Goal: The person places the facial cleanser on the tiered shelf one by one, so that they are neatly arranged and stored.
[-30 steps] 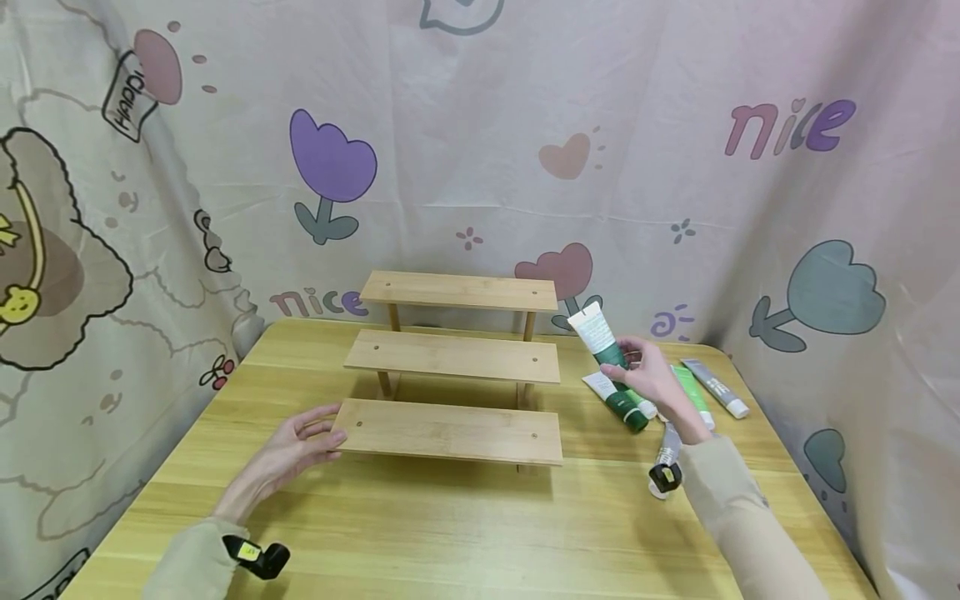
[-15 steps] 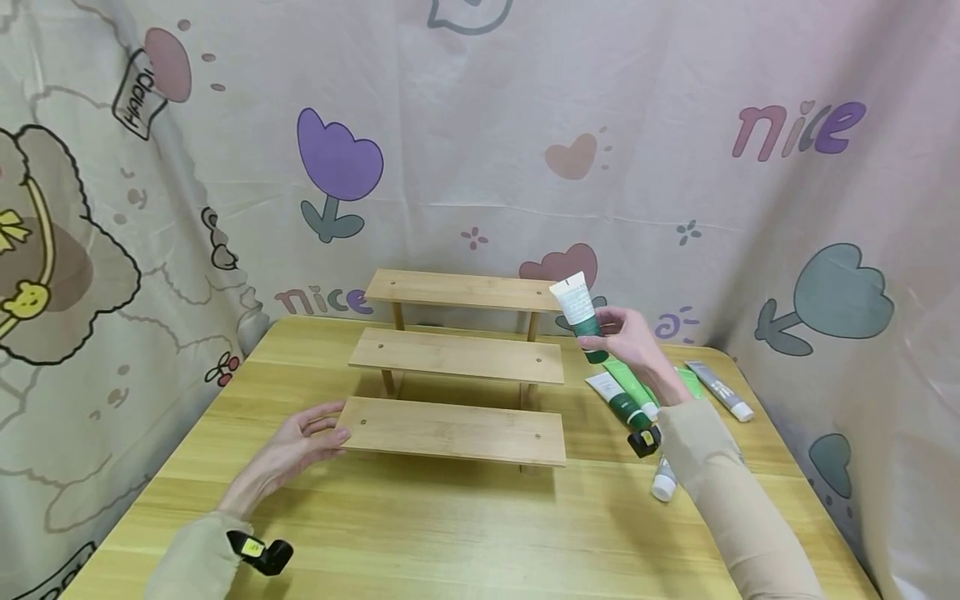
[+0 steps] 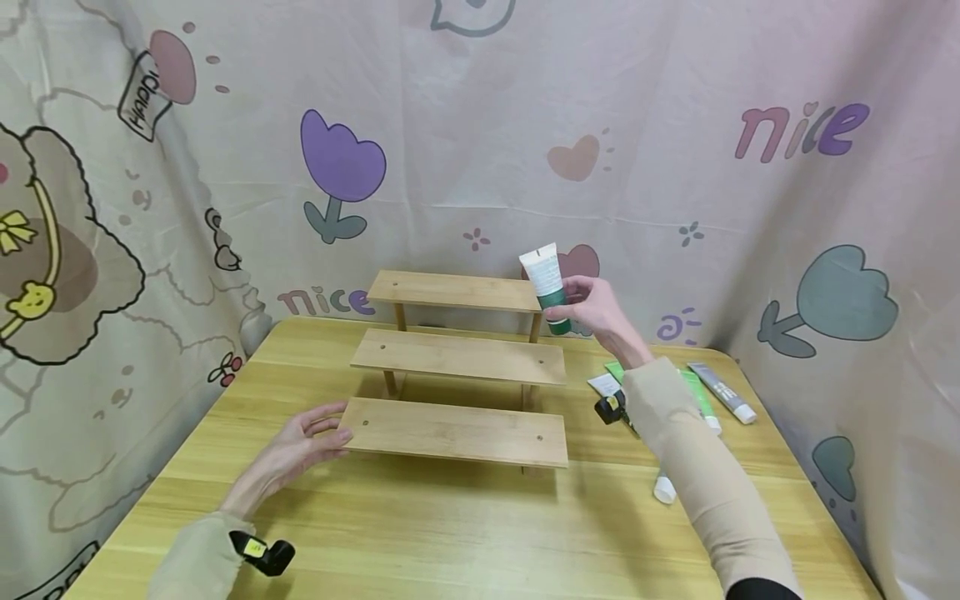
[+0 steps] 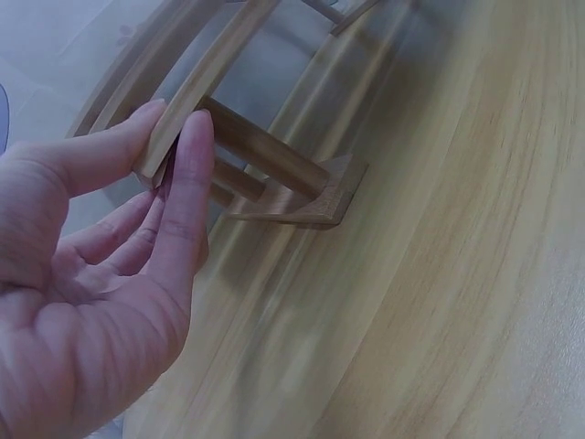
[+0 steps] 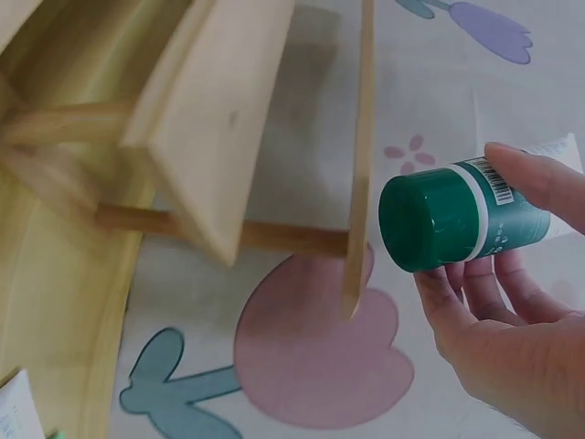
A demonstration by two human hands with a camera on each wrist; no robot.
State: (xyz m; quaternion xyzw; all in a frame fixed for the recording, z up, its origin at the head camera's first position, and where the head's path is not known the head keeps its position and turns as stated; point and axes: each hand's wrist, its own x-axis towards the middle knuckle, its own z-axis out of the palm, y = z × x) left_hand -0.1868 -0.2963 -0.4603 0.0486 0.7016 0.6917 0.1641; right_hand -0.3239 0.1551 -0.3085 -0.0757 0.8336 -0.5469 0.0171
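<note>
My right hand (image 3: 596, 310) holds a white and dark green squeeze tube (image 3: 546, 279) between thumb and fingers, its green cap (image 5: 430, 222) pointing down and its flat white end up. In the head view the tube overlaps the right end of the top tier of a wooden three-step display shelf (image 3: 457, 357). In the right wrist view a gap shows between the cap and the top board. My left hand (image 3: 303, 446) pinches the left end of the lowest board (image 4: 206, 87), thumb on top and fingers underneath.
Several tubes lie on the wooden table (image 3: 480, 533) at the right, among them a grey tube (image 3: 722, 392) and a green tube (image 3: 699, 396). My right forearm partly covers them. A printed curtain (image 3: 480, 150) hangs close behind the shelf.
My right hand has lifted the tube and carried it leftward, from above the other tubes to the right end of the top tier. The left hand keeps its grip on the lowest board.
</note>
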